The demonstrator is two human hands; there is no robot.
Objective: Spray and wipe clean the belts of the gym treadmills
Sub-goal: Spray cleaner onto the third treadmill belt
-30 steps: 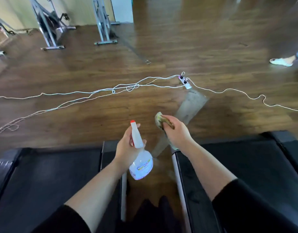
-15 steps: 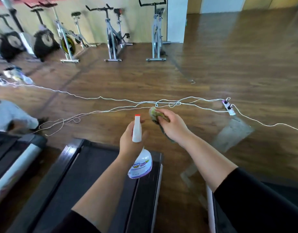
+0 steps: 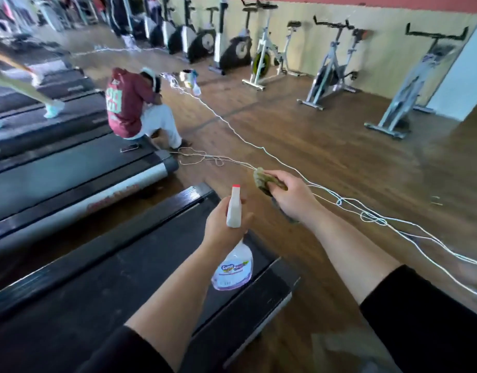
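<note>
Meanwhile, above the near treadmill belt (image 3: 102, 288), the left hand (image 3: 221, 227) has its grip closed round the neck of a spray bottle (image 3: 233, 262). Just to its right, the right hand (image 3: 292, 199) clutches a crumpled cloth (image 3: 261, 179) over the wooden floor (image 3: 339, 157). White cords (image 3: 377, 219) trail across it, and a person (image 3: 129, 106) crouches far left.

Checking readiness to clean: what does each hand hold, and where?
The left hand grips the spray bottle at its neck. The right hand grips the bunched cloth round its middle, one end sticking out.
</note>
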